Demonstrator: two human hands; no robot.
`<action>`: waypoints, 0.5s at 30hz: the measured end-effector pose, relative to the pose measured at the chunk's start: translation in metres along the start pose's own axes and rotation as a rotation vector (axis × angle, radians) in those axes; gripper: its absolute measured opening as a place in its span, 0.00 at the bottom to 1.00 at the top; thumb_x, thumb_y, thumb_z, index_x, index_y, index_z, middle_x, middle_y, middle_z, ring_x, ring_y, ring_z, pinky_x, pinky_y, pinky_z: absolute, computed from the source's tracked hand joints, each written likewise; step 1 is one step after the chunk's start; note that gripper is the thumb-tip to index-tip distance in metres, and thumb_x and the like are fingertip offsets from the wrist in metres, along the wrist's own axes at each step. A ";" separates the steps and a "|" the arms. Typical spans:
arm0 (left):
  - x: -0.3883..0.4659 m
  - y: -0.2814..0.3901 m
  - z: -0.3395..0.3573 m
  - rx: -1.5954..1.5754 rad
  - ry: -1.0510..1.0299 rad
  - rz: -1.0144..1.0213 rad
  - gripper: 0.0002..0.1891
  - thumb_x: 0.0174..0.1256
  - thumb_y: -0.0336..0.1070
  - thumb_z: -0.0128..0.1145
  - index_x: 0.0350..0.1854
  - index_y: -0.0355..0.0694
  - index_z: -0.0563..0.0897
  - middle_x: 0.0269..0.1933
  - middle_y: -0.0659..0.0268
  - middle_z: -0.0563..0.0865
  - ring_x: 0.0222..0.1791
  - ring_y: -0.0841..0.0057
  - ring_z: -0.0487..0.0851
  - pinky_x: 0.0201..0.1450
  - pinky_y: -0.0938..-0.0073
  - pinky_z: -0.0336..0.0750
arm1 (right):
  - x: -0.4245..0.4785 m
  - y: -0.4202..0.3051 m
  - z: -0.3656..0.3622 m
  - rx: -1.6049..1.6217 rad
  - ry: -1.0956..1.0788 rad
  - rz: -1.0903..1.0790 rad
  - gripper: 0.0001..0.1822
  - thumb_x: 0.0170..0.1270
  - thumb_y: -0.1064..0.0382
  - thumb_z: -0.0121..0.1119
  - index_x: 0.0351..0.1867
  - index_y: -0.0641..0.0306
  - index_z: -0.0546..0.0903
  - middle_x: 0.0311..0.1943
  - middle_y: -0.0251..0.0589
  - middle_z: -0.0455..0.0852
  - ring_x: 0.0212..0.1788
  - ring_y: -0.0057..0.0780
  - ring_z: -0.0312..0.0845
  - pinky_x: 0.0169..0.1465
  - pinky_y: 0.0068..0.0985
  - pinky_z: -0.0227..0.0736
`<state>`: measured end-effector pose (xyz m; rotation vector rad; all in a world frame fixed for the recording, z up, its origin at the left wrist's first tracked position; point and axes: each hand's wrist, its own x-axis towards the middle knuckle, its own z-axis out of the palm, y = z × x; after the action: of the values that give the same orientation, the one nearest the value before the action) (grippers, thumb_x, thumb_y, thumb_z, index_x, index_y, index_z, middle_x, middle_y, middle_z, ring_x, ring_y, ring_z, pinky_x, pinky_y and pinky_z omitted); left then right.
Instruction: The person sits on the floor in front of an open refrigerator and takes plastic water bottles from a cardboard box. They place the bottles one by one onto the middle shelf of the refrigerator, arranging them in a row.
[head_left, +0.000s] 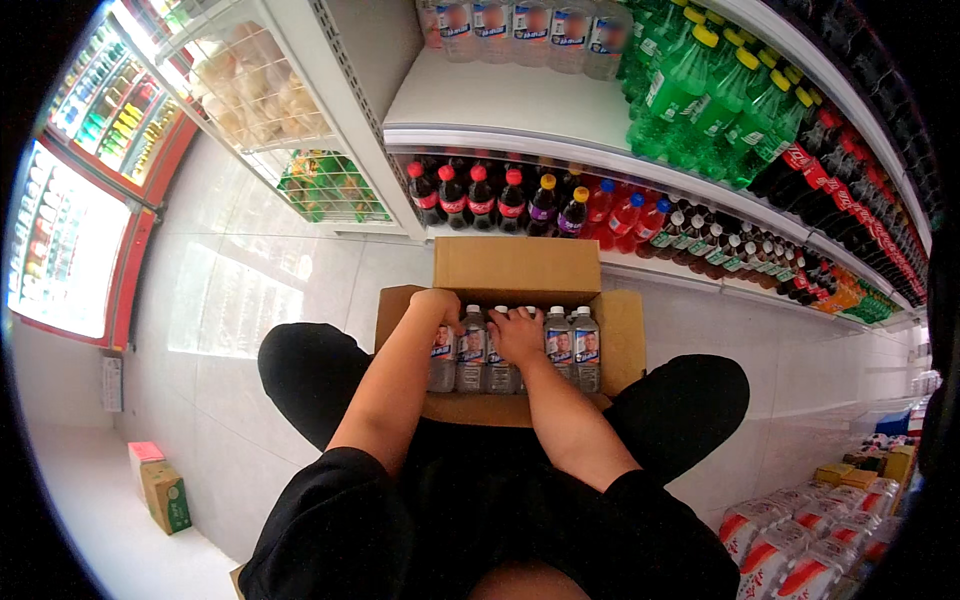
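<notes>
An opened cardboard box (517, 264) sits on the floor between my knees, its flaps folded outward. Inside stand clear plastic bottles (587, 349) with white caps and blue-and-white labels. My left hand (439, 306) is curled over the top of the leftmost bottle (442, 360), hiding its cap. Farther right, my right hand (517, 336) lies over the middle bottles, its fingertips at the white caps; whether it grips one is hidden.
Ahead, a shelf (495, 97) bears a row of similar clear bottles (531, 30) and green soda bottles (697, 90). Cola bottles (478, 196) line the lower shelf. A wire rack (259, 82) stands left, and shrink-wrapped packs (795, 536) lie at the lower right.
</notes>
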<state>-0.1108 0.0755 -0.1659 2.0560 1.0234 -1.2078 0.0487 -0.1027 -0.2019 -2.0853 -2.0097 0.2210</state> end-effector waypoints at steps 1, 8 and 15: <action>0.002 -0.001 0.002 0.005 0.002 -0.011 0.35 0.46 0.63 0.79 0.57 0.51 0.91 0.59 0.65 0.90 0.60 0.62 0.87 0.59 0.55 0.82 | 0.000 0.000 0.002 -0.001 -0.008 -0.002 0.20 0.75 0.46 0.54 0.62 0.43 0.85 0.48 0.41 0.89 0.59 0.39 0.79 0.67 0.60 0.62; -0.061 0.044 -0.026 -0.006 0.200 -0.195 0.28 0.58 0.57 0.74 0.59 0.51 0.90 0.63 0.68 0.88 0.61 0.63 0.87 0.58 0.47 0.82 | -0.001 0.002 -0.002 -0.031 -0.081 0.057 0.21 0.77 0.44 0.51 0.63 0.43 0.84 0.50 0.42 0.89 0.61 0.41 0.78 0.68 0.60 0.60; -0.055 0.117 0.022 -0.073 0.862 -0.006 0.21 0.71 0.47 0.58 0.63 0.46 0.83 0.57 0.54 0.84 0.59 0.55 0.83 0.57 0.46 0.78 | 0.004 -0.008 -0.007 -0.086 -0.122 0.043 0.21 0.72 0.47 0.53 0.58 0.53 0.85 0.57 0.44 0.86 0.63 0.42 0.76 0.69 0.58 0.62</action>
<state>-0.0424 -0.0255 -0.1184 2.5510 1.3957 -0.2221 0.0431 -0.0989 -0.1932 -2.2197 -2.0786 0.2806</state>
